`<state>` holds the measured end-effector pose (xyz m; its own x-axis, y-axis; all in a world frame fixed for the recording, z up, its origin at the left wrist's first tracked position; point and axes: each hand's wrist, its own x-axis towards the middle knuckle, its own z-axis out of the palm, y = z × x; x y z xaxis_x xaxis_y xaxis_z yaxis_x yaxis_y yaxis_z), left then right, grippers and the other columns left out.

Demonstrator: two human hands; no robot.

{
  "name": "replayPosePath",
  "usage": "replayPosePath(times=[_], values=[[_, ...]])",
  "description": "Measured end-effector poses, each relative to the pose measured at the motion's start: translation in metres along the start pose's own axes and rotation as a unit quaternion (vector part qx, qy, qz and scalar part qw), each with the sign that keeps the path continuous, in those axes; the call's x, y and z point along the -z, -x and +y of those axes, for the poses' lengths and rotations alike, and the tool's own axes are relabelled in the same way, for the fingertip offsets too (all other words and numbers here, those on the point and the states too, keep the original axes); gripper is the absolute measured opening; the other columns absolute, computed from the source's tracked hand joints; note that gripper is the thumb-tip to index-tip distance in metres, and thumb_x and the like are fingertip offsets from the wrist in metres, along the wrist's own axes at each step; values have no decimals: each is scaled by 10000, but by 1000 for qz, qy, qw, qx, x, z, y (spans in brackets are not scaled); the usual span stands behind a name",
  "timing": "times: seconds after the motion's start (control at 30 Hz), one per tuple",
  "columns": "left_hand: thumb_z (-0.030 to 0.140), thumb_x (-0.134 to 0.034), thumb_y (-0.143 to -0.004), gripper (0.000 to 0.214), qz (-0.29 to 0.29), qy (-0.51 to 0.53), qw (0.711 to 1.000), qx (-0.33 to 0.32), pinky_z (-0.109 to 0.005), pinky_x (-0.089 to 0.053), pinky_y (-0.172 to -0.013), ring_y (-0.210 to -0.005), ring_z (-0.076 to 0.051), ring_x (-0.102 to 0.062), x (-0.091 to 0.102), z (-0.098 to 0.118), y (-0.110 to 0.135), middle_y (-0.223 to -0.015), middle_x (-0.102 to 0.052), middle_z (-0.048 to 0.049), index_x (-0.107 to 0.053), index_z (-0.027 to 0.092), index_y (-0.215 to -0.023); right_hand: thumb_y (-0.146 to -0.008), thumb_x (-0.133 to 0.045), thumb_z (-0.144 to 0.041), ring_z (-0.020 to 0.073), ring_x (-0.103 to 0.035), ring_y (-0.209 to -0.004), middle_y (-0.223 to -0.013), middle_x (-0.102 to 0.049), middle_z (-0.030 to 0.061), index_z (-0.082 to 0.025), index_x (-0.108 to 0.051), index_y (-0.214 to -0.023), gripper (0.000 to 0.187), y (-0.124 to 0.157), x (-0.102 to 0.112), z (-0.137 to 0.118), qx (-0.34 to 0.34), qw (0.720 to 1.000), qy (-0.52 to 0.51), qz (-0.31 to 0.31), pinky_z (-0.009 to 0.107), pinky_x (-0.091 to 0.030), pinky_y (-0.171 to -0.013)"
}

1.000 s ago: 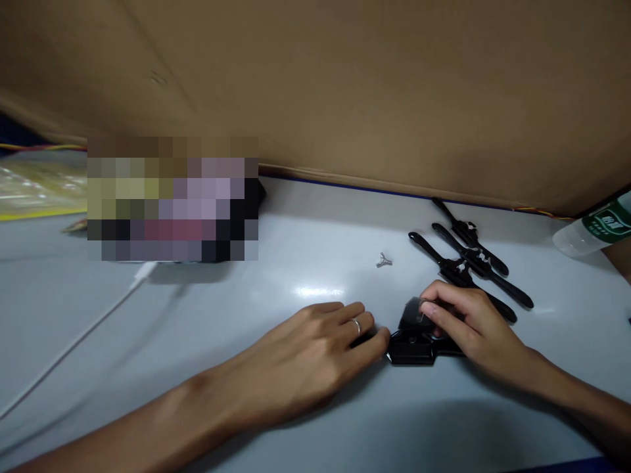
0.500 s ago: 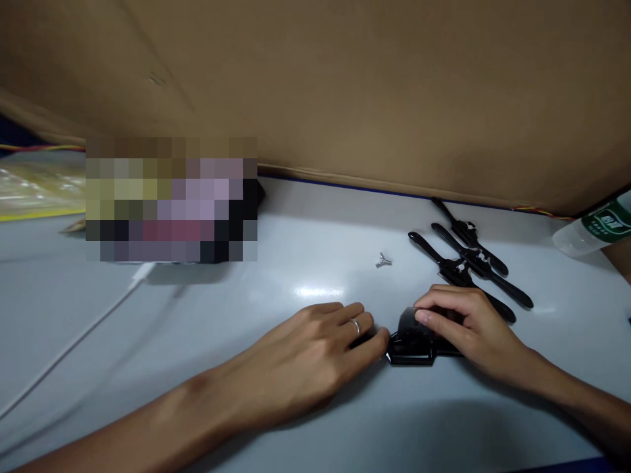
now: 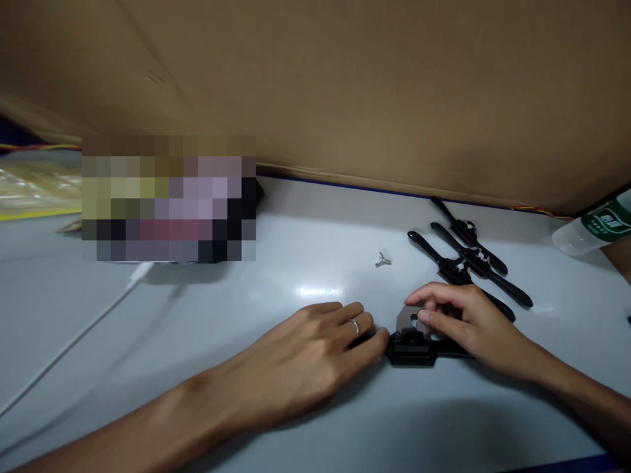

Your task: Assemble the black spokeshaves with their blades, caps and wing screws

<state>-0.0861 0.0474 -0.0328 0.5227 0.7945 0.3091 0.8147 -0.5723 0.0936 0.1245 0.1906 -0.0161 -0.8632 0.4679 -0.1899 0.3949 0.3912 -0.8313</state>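
Left hand (image 3: 320, 348): grip closed on the left handle of a black spokeshave (image 3: 411, 356), its body lying on the desk (image 3: 315, 243) just right of the thumb. Right hand (image 3: 466, 322): thumb touches the near face of a slotted blade (image 3: 404, 322), tilted up over the body; index fingertip by its far edge. Cannot tell whether this grip clamps. Wing screw (image 3: 382, 261) lies farther off.
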Motion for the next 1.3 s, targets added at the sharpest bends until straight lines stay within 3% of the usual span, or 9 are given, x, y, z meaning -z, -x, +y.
replayPosePath(times=[0.2,0.47,0.9,1.13,1.3], values=[[72,-444,-976,162,0,2,1000,-1,-310,-394,-579,-649,-170,-506,0,0,1,-782,-600,-10,-563,148,-1054,-916,-588,-281,112,-542,-620,-685,-620,-20,-185,-641,-886,114,-2,1,0,-40,995,-86,0,235,-424,-568],[87,-437,-995,159,3,10,1000,3,-328,-390,-572,-652,-179,-495,-2,0,1,-782,-589,-11,-580,140,-1039,-877,-636,-232,114,-485,-627,-663,-591,-29,-192,-694,-822,90,-1,1,-1,-38,999,-36,1,244,-367,-571],[75,-459,-971,158,-5,3,1000,1,-327,-386,-570,-659,-187,-509,-2,1,2,-787,-592,-11,-567,139,-1067,-868,-601,-204,122,-490,-649,-713,-616,-19,-200,-719,-868,118,-1,3,-3,-39,998,-35,-27,252,-378,-593],[78,-455,-983,155,-4,7,1000,5,-329,-359,-576,-655,-181,-483,-2,0,2,-783,-582,-8,-581,140,-1048,-899,-588,-170,153,-646,-840,-899,-728,11,-217,-734,-912,154,0,5,-6,13,998,-45,-35,288,-468,-768],[82,-471,-978,144,-8,12,1000,3,-331,-358,-582,-658,-184,-479,-2,0,2,-784,-581,-9,-587,136,-1045,-911,-585,-183,150,-641,-824,-891,-724,10,-212,-737,-919,154,0,4,-5,15,998,-36,-41,282,-464,-742]])
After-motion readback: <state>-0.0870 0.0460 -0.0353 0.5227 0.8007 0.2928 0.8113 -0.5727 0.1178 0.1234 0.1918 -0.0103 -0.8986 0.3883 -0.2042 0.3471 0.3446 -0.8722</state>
